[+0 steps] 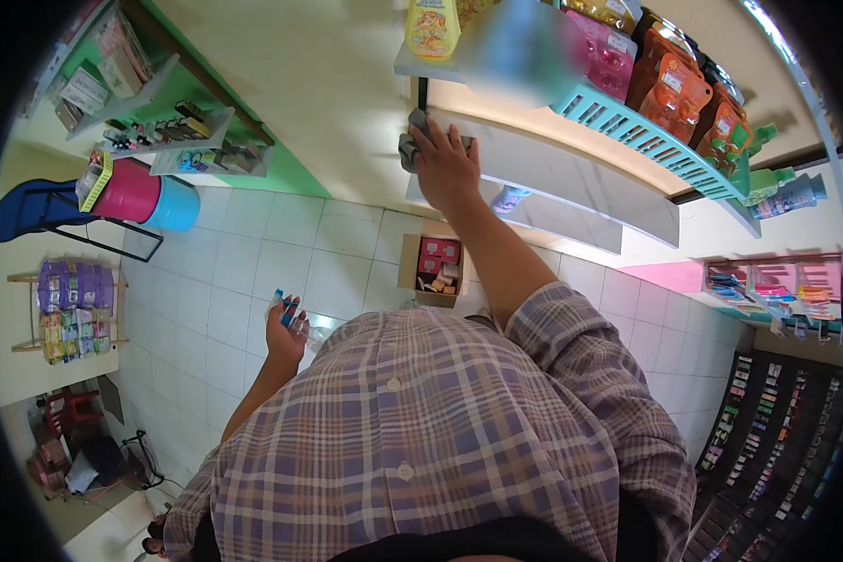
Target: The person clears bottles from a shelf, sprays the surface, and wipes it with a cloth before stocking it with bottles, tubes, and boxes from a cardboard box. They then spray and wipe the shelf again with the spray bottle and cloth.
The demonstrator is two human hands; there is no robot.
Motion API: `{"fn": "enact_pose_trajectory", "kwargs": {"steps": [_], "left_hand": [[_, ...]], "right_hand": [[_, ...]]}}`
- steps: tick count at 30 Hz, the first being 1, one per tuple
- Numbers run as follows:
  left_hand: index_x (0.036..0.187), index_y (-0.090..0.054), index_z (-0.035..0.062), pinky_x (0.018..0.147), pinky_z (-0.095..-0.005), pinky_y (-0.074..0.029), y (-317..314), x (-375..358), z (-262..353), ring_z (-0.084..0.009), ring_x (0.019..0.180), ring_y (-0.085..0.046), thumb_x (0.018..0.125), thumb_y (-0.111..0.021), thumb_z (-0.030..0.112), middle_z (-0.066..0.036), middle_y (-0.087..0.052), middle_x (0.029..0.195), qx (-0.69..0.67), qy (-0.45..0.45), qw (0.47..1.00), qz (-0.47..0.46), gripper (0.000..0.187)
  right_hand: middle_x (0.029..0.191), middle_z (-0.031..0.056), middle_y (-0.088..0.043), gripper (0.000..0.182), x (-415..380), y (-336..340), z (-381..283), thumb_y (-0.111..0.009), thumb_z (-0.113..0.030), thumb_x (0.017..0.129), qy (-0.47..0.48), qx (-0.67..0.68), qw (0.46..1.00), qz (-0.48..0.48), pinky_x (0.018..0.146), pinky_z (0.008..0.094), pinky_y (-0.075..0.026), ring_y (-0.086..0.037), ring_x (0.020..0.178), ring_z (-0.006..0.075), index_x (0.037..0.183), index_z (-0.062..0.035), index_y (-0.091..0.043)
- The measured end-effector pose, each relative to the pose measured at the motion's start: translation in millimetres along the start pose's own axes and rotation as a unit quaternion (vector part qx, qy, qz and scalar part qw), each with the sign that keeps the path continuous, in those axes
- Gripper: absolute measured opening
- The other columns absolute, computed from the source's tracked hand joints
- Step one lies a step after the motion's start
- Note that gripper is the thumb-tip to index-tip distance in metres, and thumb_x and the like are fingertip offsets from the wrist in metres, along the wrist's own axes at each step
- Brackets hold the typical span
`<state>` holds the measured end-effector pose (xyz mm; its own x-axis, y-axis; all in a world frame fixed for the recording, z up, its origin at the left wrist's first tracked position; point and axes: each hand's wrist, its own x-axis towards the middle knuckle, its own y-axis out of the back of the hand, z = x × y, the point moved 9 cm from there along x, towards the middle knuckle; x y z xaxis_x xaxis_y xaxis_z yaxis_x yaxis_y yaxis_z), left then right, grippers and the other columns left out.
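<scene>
My right hand (450, 169) is stretched forward, its fingers spread over a grey cloth (408, 155). The cloth is pressed against the left end of a white marble-look shelf (571, 178), beside the wall. Low on the left, my left hand (287, 335) is wrapped round a clear spray bottle (317, 334) with a blue spray head. Part of the bottle is hidden by the fingers and my shirt.
Above the shelf, a turquoise basket (618, 122) holds pink and orange pouches, with a yellow bottle (431, 30) nearby. A lilac bottle (509, 199) stands on a lower shelf. On the tiled floor sits an open cardboard box (409, 265). Pink and blue buckets (173, 203) stand left.
</scene>
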<state>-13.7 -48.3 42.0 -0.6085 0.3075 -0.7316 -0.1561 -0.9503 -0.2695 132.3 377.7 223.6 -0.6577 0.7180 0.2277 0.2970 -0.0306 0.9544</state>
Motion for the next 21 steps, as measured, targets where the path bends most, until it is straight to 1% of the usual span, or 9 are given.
{"fn": "enact_pose_trajectory", "kwargs": {"steps": [3, 6, 8, 10, 11, 12, 15, 18, 21], "left_hand": [[0.117, -0.06, 0.014, 0.084, -0.0371, -0.045, -2, 1, 9, -0.0206, 0.093, -0.051, 0.096, -0.054, 0.034, -0.002, -0.063, 0.114, 0.013, -0.005, 1.0, -0.014, 0.029], [0.118, -0.061, 0.0131, 0.082, -0.0373, -0.045, -5, 4, 15, -0.0212, 0.091, -0.052, 0.094, -0.057, 0.033, -0.002, -0.064, 0.112, 0.044, -0.013, 0.999, -0.027, 0.031], [0.118, -0.061, 0.0125, 0.081, -0.0373, -0.045, -5, 8, 16, -0.0218, 0.09, -0.053, 0.092, -0.059, 0.032, -0.002, -0.065, 0.111, 0.063, -0.018, 0.997, -0.037, 0.033], [0.121, -0.06, 0.013, 0.083, -0.0374, -0.046, -7, 11, 15, -0.0203, 0.091, -0.053, 0.096, -0.055, 0.033, -0.002, -0.064, 0.115, 0.091, -0.033, 0.994, -0.056, 0.032], [0.121, -0.06, 0.013, 0.083, -0.0374, -0.046, -6, 13, 13, -0.0203, 0.091, -0.053, 0.096, -0.055, 0.033, -0.002, -0.064, 0.115, 0.092, -0.032, 0.994, -0.054, 0.032], [0.121, -0.06, 0.0132, 0.083, -0.0373, -0.046, -4, 16, 11, -0.0203, 0.091, -0.053, 0.096, -0.055, 0.033, -0.002, -0.064, 0.116, 0.088, -0.025, 0.995, -0.05, 0.033], [0.121, -0.06, 0.0135, 0.083, -0.0374, -0.046, 7, 15, 7, -0.0206, 0.092, -0.053, 0.096, -0.056, 0.034, -0.002, -0.065, 0.116, 0.081, -0.007, 0.996, -0.032, 0.033], [0.121, -0.06, 0.0136, 0.084, -0.0379, -0.045, 16, 14, 4, -0.021, 0.092, -0.053, 0.096, -0.056, 0.034, -0.003, -0.065, 0.115, 0.08, 0.009, 0.997, -0.022, 0.032], [0.12, -0.061, 0.0137, 0.084, -0.0386, -0.045, 20, 15, 2, -0.0214, 0.093, -0.052, 0.096, -0.056, 0.033, -0.003, -0.065, 0.115, 0.103, 0.018, 0.994, -0.018, 0.031]], "right_hand": [[0.158, -0.0038, -0.035, 0.049, -16, 13, 37, -0.047, -0.035, 0.099, 0.017, -0.027, 0.999, -0.012, 0.113, 0.0661, -0.025, -0.036, 0.144, 0.0271, 0.148, -0.0354, -0.041], [0.157, -0.0011, -0.035, 0.052, -51, 29, 131, -0.049, -0.036, 0.098, -0.025, -0.073, 0.996, 0.032, 0.106, 0.0722, -0.028, -0.037, 0.142, 0.0345, 0.149, -0.0318, -0.039], [0.152, 0.0042, -0.043, 0.053, -81, 43, 215, -0.05, -0.036, 0.094, -0.129, -0.061, 0.989, 0.03, 0.109, 0.0701, -0.023, -0.038, 0.142, 0.0308, 0.146, -0.0291, -0.044], [0.149, 0.0066, -0.046, 0.055, -120, 75, 286, -0.05, -0.04, 0.093, -0.25, -0.024, 0.967, 0.044, 0.104, 0.073, -0.024, -0.039, 0.14, 0.034, 0.147, -0.0293, -0.042], [0.154, 0.0042, -0.041, 0.055, -137, 74, 334, -0.048, -0.045, 0.094, -0.293, 0.079, 0.951, 0.057, 0.105, 0.0751, -0.021, -0.034, 0.143, 0.0375, 0.147, -0.0333, -0.04], [0.159, 0.0062, -0.031, 0.055, -154, 83, 357, -0.046, -0.049, 0.096, -0.341, -0.009, 0.939, 0.048, 0.108, 0.0748, -0.018, -0.026, 0.147, 0.0407, 0.149, -0.0376, -0.036], [0.164, 0.0188, -0.014, 0.066, -166, 89, 376, -0.037, -0.059, 0.097, -0.455, -0.109, 0.883, -0.043, 0.114, 0.0699, -0.013, -0.015, 0.149, 0.0448, 0.156, -0.0325, -0.025], [0.162, 0.0275, -0.009, 0.073, -157, 73, 373, -0.034, -0.063, 0.097, -0.55, -0.117, 0.826, -0.035, 0.116, 0.0654, -0.011, -0.011, 0.149, 0.0493, 0.157, -0.0239, -0.025], [0.159, 0.0346, -0.008, 0.076, -141, 83, 335, -0.031, -0.063, 0.098, -0.493, -0.107, 0.862, -0.056, 0.117, 0.0623, -0.013, -0.01, 0.147, 0.0531, 0.154, -0.0131, -0.032]]}}
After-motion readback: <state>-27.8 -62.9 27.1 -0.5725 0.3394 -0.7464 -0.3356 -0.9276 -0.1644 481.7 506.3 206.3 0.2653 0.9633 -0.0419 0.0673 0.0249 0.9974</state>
